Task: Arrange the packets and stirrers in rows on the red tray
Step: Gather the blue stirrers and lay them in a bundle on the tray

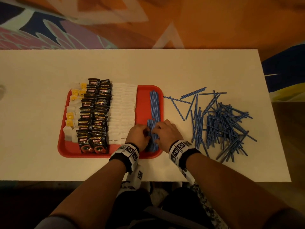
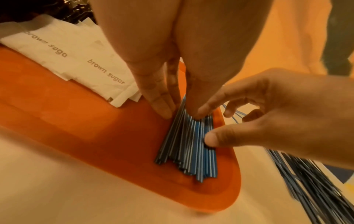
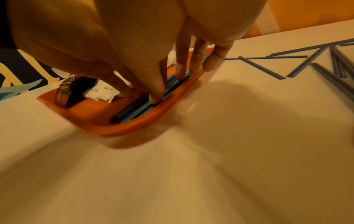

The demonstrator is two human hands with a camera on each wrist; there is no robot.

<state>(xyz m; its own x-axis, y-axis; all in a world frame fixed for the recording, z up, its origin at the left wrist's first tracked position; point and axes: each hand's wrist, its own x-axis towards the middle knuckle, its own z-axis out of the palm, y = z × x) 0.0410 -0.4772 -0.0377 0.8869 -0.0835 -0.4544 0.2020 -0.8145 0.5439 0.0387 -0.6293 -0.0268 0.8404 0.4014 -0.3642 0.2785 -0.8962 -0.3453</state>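
The red tray (image 1: 143, 103) holds columns of tea bags (image 1: 71, 113), black coffee packets (image 1: 94, 113) and white brown sugar packets (image 1: 123, 109). Along its right side lie blue stirrers: a far row (image 1: 154, 104) and a near bundle (image 1: 152, 139). Both hands are on the near bundle (image 2: 191, 151). My left hand (image 1: 140, 134) presses straight fingertips (image 2: 162, 109) against the bundle's left side. My right hand (image 1: 165, 131) rests its fingertips (image 3: 157, 97) on top of the stirrers (image 3: 138, 110) and its thumb (image 2: 212, 139) on the right side. Neither hand lifts anything.
A large loose heap of blue stirrers (image 1: 222, 124) lies on the white table (image 1: 181, 66) right of the tray, with a few scattered ones (image 3: 298, 66) nearer the tray. The table's front edge runs just behind my wrists.
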